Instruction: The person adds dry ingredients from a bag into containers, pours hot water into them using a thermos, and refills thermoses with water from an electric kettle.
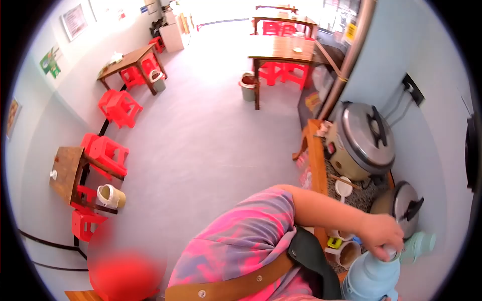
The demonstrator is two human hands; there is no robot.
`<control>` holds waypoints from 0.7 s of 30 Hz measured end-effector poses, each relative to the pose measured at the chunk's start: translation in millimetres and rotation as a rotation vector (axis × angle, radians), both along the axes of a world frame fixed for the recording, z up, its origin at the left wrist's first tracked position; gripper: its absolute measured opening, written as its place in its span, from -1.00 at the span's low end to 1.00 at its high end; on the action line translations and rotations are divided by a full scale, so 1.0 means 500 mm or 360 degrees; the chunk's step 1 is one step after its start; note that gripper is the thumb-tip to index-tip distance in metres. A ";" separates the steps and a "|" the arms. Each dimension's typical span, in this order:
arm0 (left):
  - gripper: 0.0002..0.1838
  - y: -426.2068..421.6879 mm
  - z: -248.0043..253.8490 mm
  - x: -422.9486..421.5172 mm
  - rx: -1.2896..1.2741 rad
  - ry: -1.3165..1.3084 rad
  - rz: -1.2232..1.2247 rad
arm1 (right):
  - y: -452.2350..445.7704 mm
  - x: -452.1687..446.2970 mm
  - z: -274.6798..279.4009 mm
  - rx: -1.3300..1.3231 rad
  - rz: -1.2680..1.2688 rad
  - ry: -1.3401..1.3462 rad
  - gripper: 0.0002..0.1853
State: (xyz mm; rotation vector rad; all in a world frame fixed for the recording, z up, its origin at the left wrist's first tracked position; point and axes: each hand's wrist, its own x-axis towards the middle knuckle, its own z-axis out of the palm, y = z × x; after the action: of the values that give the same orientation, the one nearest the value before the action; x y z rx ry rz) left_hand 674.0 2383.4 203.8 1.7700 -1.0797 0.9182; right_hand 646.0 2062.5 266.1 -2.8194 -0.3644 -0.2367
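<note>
- Head view, count: one light-blue flask [369,280], low in the right part of the frame, cut by the bottom edge.
- Its long axis runs up from that edge with a slight lean to the frame's right; its mouth points toward the upper right, at the hand.
- Two hands. The left hand [384,233] comes in over the flask, its grip clenched on a small pale stopper [389,252] at the mouth.
- Only a sliver of the right hand [396,299] shows at the bottom edge beside the flask; I cannot tell the state of its grip.
- One mint-green vessel [417,247] just right of the flask in the frame.
- Two cookers on the bench [315,163] along the right: a large cooker [359,143] at right centre, lid on, and a smaller cooker [405,200] below it, partly behind the wrist.
- One white ladle [343,186] below the large cooker, and at least one mug [347,254] just left of the flask.
- Three bins: a cream bin [116,196] at left, a grey bin [158,82] at upper left, another grey bin [248,90] at upper centre.
- Red stools [108,155] stand at left and top, several overlapping, too many hidden to count surely.
</note>
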 end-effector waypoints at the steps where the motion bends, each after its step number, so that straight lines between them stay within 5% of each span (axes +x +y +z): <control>1: -0.64 0.062 0.029 -0.035 0.0095 -0.0004 0.0148 | 0.055 0.001 -0.001 0.0040 0.0082 -0.0021 -0.73; 5: -0.65 0.290 0.078 -0.157 -0.0002 0.0450 0.0637 | 0.311 -0.002 -0.014 0.0631 0.0185 0.0444 -0.71; 7: -0.66 0.403 0.083 -0.208 -0.0240 0.0780 0.0761 | 0.410 0.082 -0.113 0.0778 0.1341 -0.0528 -0.65; 9: -0.71 0.494 0.058 -0.204 -0.0811 0.0867 0.1053 | 0.533 0.092 -0.141 0.0736 0.0738 -0.0108 -0.64; 12: -0.78 0.674 0.040 -0.199 -0.1466 0.1066 0.0810 | 0.741 0.098 -0.178 0.0959 0.0675 0.0010 -0.58; 13: -0.80 0.742 -0.037 -0.124 -0.1670 0.0751 0.0682 | 0.809 0.097 -0.187 0.1083 0.0697 0.0029 -0.59; 14: -0.78 0.811 -0.075 -0.113 -0.1783 0.0761 0.0665 | 0.859 0.125 -0.207 0.1233 0.0665 0.0304 -0.64; 17: -0.72 1.018 -0.101 -0.147 -0.1894 0.1193 0.0690 | 1.043 0.146 -0.222 0.1306 0.0808 0.0284 -0.68; 21: -0.59 1.321 -0.189 -0.225 -0.1938 0.1204 0.0991 | 1.313 0.198 -0.212 0.1151 0.0870 0.0355 -0.77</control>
State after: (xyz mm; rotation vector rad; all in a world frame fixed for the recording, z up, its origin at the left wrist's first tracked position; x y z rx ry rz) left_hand 561.4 3043.9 109.4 1.1351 0.5233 0.8245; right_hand 745.1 2718.9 159.9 -1.9276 -0.7877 0.0620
